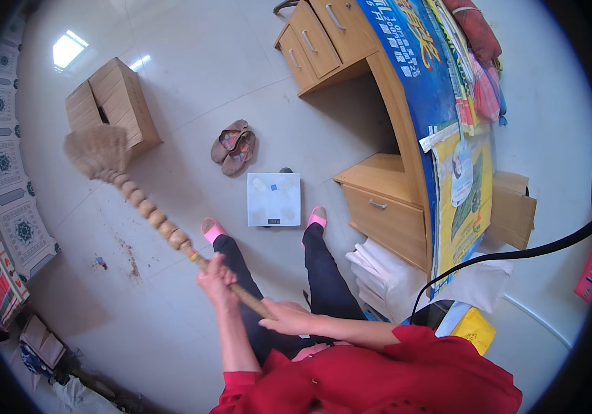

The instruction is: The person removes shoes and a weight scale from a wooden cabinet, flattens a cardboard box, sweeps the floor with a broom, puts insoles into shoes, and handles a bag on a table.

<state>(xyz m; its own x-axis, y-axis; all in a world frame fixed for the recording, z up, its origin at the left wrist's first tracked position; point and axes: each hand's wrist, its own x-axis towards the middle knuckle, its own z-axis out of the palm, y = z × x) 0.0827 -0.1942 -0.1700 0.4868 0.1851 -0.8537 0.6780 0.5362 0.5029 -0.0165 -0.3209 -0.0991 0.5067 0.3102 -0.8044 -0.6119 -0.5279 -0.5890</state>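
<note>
A straw broom [152, 212] slants up to the left across the view, its handle running between both my hands. My left hand [217, 281] wraps round the handle just below its knotted, bound part. Lower down, near the handle's end, my right hand [286, 319] is closed round it. The broom's fanned head [97, 148] is raised in front of a cardboard box [127, 96], overlapping its near corner; whether they touch I cannot tell. A patch of dirt crumbs [130, 259] lies on the floor below the broom, with a small coloured scrap [101, 263] beside it.
Between my feet and a pair of brown slippers [234, 147] lies a white bathroom scale [274, 200]. A wooden desk [385, 200] with drawers stands at the right, white bags [385, 276] beside it. Patterned fabric [6, 172] edges the left side. A black cable [503, 255] crosses at right.
</note>
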